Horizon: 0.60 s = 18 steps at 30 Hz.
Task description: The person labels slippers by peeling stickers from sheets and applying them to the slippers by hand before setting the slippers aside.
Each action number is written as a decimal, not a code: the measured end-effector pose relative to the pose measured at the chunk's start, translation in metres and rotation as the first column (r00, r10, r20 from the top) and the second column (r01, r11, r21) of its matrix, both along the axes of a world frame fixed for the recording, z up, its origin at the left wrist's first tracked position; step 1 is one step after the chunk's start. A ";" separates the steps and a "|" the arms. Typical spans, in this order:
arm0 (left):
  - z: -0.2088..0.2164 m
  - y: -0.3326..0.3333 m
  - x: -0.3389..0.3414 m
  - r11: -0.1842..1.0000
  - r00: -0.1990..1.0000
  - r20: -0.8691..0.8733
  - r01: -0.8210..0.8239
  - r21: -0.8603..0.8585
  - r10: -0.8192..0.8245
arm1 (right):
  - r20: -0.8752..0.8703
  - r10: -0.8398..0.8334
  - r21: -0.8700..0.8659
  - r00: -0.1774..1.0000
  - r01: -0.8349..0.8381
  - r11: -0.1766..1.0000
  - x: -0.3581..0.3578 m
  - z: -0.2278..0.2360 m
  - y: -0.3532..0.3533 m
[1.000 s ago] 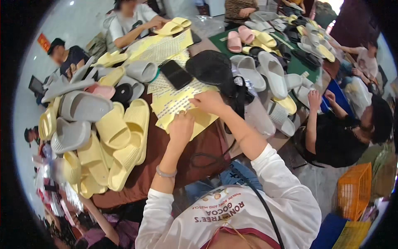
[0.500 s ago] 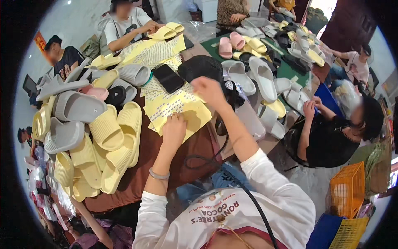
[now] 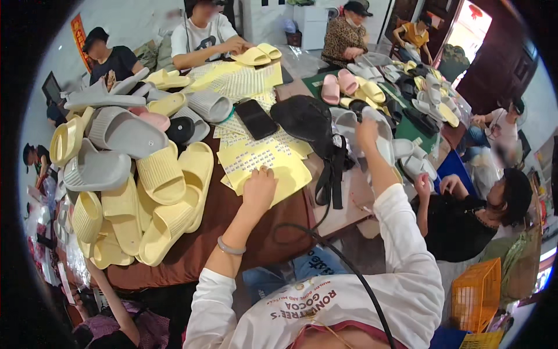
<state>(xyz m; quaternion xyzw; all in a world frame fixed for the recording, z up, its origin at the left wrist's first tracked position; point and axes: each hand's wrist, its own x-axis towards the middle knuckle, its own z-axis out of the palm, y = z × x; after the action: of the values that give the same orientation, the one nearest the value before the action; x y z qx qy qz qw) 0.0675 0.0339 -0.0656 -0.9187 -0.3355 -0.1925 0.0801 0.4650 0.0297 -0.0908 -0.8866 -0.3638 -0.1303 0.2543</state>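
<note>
My left hand (image 3: pixel 259 189) is closed, its bent fingertips against a yellow sticker sheet (image 3: pixel 288 174) with rows of small printed labels. Under and beyond it lie more sticker sheets (image 3: pixel 256 81). My right hand (image 3: pixel 366 136) reaches out over the table, closed at the edge of a light grey slipper (image 3: pixel 385 136); part of its fingers is hidden. A second pale grey slipper (image 3: pixel 346 123) lies just left of that hand. Between my two arms are a black cap (image 3: pixel 302 116) and a black phone (image 3: pixel 256 119), both near the sheets.
A tall heap of yellow slippers (image 3: pixel 163 177) and grey slippers (image 3: pixel 125 131) covers the left side. More slippers, including a pink one (image 3: pixel 330 89), fill the far table. A black cable (image 3: pixel 314 234) loops before me. Several people sit around; an orange crate (image 3: pixel 476 294) stands lower right.
My right hand has moved from beside the sheets rightward to the grey slippers. The left hand stays at the sticker sheet. My view has shifted, bringing more of the far room in.
</note>
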 end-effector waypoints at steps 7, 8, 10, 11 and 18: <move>0.001 -0.001 -0.004 0.998 0.999 -0.039 -0.024 -0.066 0.021 | 0.303 -0.259 0.006 0.917 0.270 0.963 -0.015 -0.018 0.012; 0.001 -0.002 0.001 0.998 0.999 -0.034 -0.013 -0.067 0.011 | 0.411 -0.290 0.054 0.864 0.294 0.954 -0.001 -0.026 0.011; -0.001 0.000 -0.003 0.993 1.000 0.010 0.008 -0.116 -0.007 | 0.379 -0.306 0.073 0.873 0.302 0.951 -0.006 -0.028 0.021; -0.002 0.001 -0.005 0.995 1.000 0.008 -0.005 -0.095 0.006 | 0.313 -0.370 0.093 0.875 0.360 0.928 -0.008 -0.028 0.028; -0.001 0.001 -0.004 1.000 0.999 0.040 0.015 -0.020 -0.015 | 0.217 -0.282 -0.218 0.935 0.327 0.919 0.016 -0.043 0.033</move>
<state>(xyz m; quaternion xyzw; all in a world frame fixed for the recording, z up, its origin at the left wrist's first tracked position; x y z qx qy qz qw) 0.0638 0.0352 -0.0666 -0.9179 -0.3320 -0.2080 0.0628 0.4809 0.0624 -0.1335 -0.9419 -0.2560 -0.2013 0.0826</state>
